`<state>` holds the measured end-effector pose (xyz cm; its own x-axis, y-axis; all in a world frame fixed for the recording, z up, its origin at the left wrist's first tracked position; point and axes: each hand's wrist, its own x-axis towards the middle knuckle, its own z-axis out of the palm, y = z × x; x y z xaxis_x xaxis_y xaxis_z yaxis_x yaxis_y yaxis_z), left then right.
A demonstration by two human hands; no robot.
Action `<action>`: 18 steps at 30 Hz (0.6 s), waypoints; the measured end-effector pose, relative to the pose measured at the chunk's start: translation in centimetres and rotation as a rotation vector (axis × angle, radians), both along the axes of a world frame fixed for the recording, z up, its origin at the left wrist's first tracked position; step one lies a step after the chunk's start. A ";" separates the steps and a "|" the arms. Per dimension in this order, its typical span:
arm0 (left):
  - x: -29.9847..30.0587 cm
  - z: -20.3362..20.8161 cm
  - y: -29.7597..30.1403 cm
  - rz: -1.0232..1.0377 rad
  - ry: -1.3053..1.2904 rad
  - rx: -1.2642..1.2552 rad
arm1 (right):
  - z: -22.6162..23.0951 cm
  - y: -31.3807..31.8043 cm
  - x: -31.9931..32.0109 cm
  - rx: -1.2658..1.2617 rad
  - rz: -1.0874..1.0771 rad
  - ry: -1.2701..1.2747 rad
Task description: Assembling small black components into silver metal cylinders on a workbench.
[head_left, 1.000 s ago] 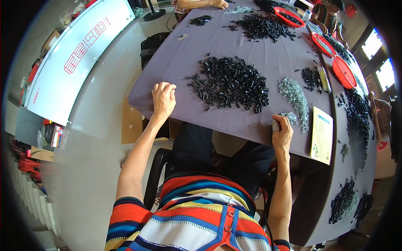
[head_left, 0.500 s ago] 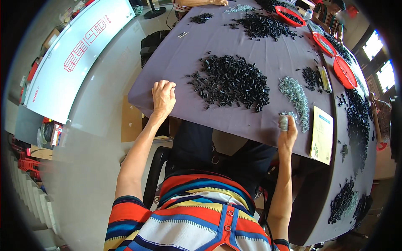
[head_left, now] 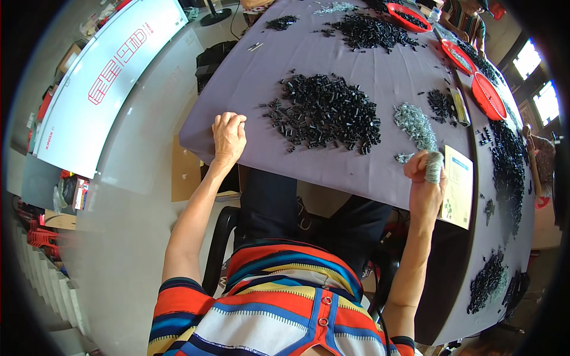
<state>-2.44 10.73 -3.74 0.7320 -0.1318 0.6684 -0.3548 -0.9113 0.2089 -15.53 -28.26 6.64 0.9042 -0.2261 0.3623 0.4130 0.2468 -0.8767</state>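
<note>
- The left hand (head_left: pixel 228 135) lies on the near edge of the table (head_left: pixel 380 65). Its fingers are curled in, and I cannot tell if it holds anything.
- The right hand (head_left: pixel 423 178) is lifted just above the table edge. It is closed around a bunch of little silver bits (head_left: pixel 434 167).
- A big pile of small black parts (head_left: pixel 326 113) sits on the purple cloth between the two hands, a bit farther out than both.
- A pile of small silver parts (head_left: pixel 414 123) lies just beyond the right hand, close to it.
- A yellow paper card (head_left: pixel 457 187) lies right beside the right hand, on its outer side.
- Red trays (head_left: pixel 488 96) sit far past the right hand, with more black parts near them.
- A white board with red shapes (head_left: pixel 107 77) is on the floor, well away from the left hand.
</note>
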 end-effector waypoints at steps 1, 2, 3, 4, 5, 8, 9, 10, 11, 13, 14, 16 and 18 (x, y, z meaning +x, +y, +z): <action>0.1 0.0 -0.1 -0.012 -0.012 -0.003 | -0.7 0.2 0.0 -0.013 -0.003 0.031; 0.2 -0.1 -0.1 -0.024 -0.024 -0.006 | -1.4 0.4 0.1 -0.058 -0.040 0.072; 0.2 -0.2 0.2 -0.026 -0.025 -0.011 | -2.7 0.4 0.1 -0.064 -0.031 0.085; 0.3 -0.2 0.1 -0.025 -0.022 -0.011 | -3.7 0.3 0.3 -0.073 -0.030 0.094; 0.4 -0.3 0.0 -0.025 -0.023 -0.011 | -4.4 0.3 0.3 -0.107 -0.078 0.139; 0.4 -0.2 -0.1 -0.027 -0.022 -0.009 | -6.1 -0.3 0.5 -0.092 -0.092 0.207; 0.3 -0.2 -0.1 -0.025 -0.022 -0.009 | -6.5 -0.6 0.5 -0.117 -0.094 0.204; 0.2 -0.1 0.0 -0.025 -0.020 -0.008 | -6.9 -0.7 0.6 -0.116 -0.094 0.205; 0.1 -0.1 0.0 -0.018 -0.015 -0.007 | -7.1 -0.8 0.7 -0.097 -0.102 0.217; 0.2 0.0 0.0 -0.014 -0.009 -0.004 | -7.3 -0.8 0.9 -0.077 -0.113 0.231; 0.2 0.0 0.0 -0.012 -0.005 -0.007 | -7.5 -0.7 1.0 -0.100 -0.109 0.241; 0.2 -0.2 0.0 -0.012 0.001 -0.010 | -7.6 -0.8 1.0 -0.122 -0.108 0.254; 0.3 -0.2 0.1 -0.006 -0.014 -0.018 | -7.7 -0.8 1.1 -0.145 -0.106 0.266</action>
